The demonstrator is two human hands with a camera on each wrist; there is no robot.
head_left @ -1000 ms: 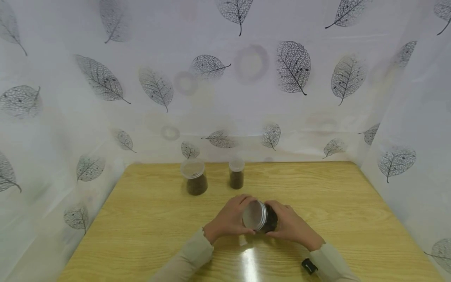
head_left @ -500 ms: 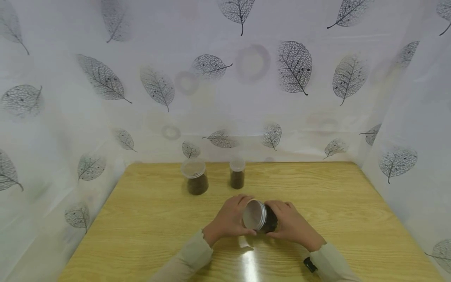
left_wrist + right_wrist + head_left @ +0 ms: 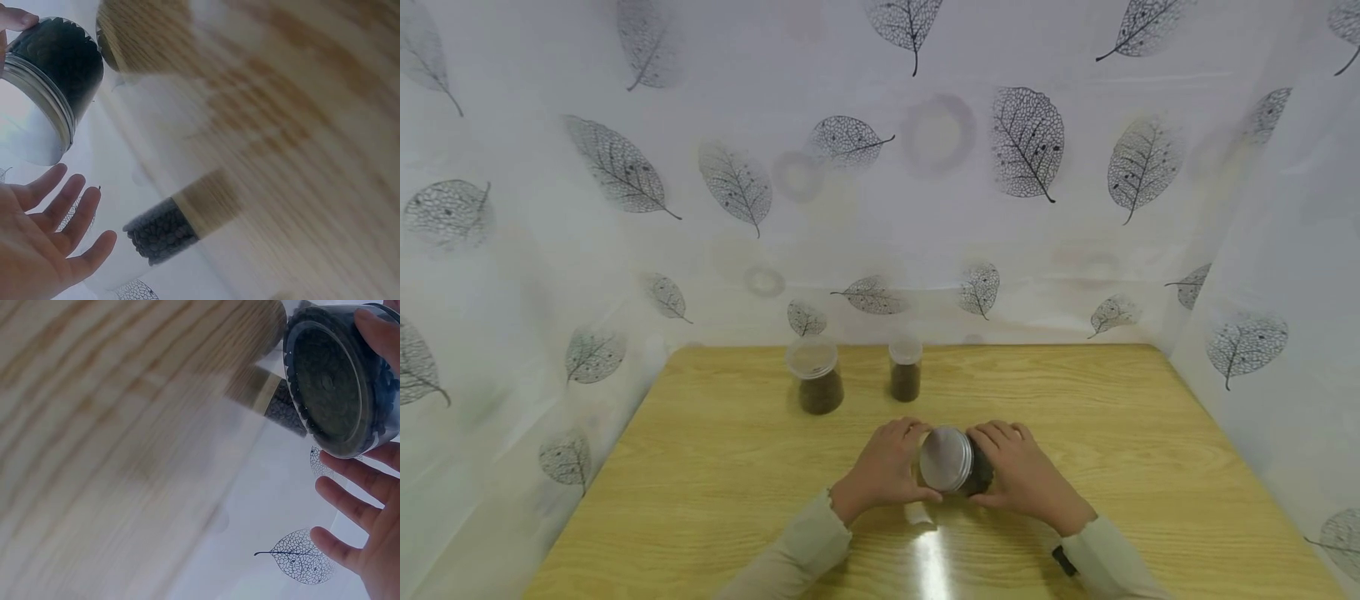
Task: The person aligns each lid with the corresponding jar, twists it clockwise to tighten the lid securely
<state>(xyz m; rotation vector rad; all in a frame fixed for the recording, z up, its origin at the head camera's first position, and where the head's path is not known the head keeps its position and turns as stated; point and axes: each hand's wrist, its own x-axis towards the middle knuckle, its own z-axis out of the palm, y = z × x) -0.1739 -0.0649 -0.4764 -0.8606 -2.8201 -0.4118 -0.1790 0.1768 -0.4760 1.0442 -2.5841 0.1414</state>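
Note:
A clear jar [image 3: 982, 472] with a silver screw lid [image 3: 945, 460] is tilted above the table, its lid facing left. Small dark pieces, like beans, fill it. My right hand [image 3: 1026, 479] grips the jar body, thumb on the near side and fingers on the far side; its base [image 3: 328, 381] faces the right wrist view. Around the lid, my left hand [image 3: 887, 467] has its fingers spread. In the left wrist view, those fingertips [image 3: 57, 172] stand a little apart from the lid; whether the left thumb touches it, I cannot tell.
On the wooden table [image 3: 737, 475], a wide clear-lidded jar [image 3: 820, 392] and a narrow jar [image 3: 906, 379] stand upright at the back, both with dark contents. Behind hangs a leaf-patterned curtain [image 3: 880, 225]. A small black object [image 3: 1063, 560] shows beside the right sleeve.
The jar has turned slightly, its lid facing more upward, and moved a little right. My left fingers have shifted slightly around the lid. The two back jars stay put.

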